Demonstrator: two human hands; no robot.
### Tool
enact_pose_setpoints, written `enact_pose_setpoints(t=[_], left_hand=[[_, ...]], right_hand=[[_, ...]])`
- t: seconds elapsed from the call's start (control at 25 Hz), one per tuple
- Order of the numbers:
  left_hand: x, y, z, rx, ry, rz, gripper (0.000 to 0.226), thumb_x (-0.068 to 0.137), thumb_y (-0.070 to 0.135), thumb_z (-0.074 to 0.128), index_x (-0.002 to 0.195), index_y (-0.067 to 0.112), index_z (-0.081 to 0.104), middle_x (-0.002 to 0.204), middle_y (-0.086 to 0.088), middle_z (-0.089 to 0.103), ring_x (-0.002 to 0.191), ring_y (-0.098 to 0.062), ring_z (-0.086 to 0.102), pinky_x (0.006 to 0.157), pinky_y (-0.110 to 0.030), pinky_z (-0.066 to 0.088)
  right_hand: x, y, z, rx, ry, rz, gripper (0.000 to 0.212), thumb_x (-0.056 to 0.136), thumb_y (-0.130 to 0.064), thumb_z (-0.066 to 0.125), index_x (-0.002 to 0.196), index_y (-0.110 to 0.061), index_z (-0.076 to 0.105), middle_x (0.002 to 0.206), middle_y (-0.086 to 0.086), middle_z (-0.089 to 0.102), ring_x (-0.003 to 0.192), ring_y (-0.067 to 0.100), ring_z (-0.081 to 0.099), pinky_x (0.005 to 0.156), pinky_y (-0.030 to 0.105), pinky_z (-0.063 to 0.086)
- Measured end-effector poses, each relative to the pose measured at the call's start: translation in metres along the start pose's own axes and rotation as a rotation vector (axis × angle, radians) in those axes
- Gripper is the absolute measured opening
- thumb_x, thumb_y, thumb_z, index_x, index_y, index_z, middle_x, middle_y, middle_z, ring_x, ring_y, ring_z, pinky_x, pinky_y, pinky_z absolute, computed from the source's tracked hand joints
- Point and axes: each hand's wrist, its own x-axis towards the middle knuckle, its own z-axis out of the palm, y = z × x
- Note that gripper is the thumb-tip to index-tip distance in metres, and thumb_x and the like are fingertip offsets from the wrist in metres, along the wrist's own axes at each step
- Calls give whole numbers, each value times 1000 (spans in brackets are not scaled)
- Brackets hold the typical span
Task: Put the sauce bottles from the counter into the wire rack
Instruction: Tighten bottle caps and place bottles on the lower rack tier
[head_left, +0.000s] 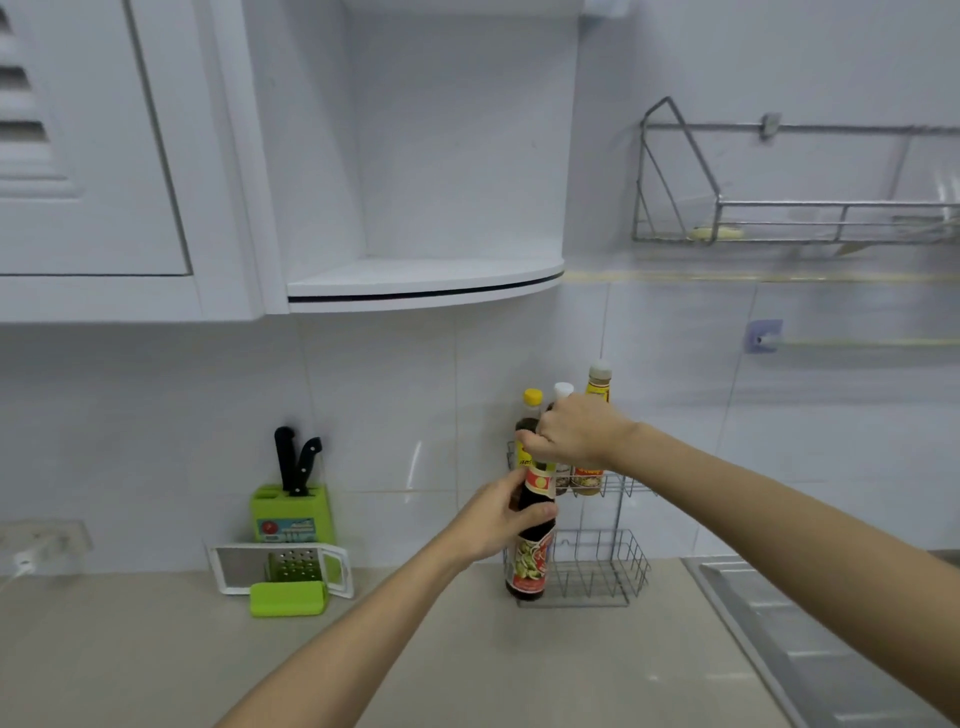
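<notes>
A tall dark sauce bottle (530, 564) with a red and green label stands at the left front of the two-tier wire rack (618, 569), its base near the counter. My left hand (501, 519) wraps around its middle. My right hand (571, 434) grips its top at the neck. In the rack's upper tier stand a yellow-capped bottle (531, 410), a white-capped bottle (563, 389) and a yellow-labelled bottle (597, 379), partly hidden behind my right hand. The lower tier looks empty apart from the dark bottle at its edge.
A green knife block (293, 512) with two black knives stands against the tiled wall at left, with a white and green grater (283, 569) before it. A steel sink drainboard (810, 644) lies at right. A wall-mounted dish rack (795, 218) hangs above.
</notes>
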Motion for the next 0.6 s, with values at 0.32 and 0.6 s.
enact_pose_setpoints(t=[0.32, 0.6], left_hand=[[12, -19, 6, 200, -34, -14, 48, 87, 36, 64, 131, 24, 50, 125, -1, 65, 111, -17, 62, 94, -34, 52], [25, -67, 29, 71, -137, -127, 49, 90, 29, 61, 136, 24, 46, 132, -1, 60, 120, -16, 57, 102, -33, 48]], right_hand=[[-15, -12, 50, 290, -22, 249, 31, 98, -28, 45, 129, -23, 44, 77, 9, 57, 68, 28, 61, 51, 34, 44], [-34, -57, 133, 1444, 56, 485, 34, 89, -45, 59, 111, -19, 59, 98, -1, 67, 78, 10, 69, 54, 26, 59]])
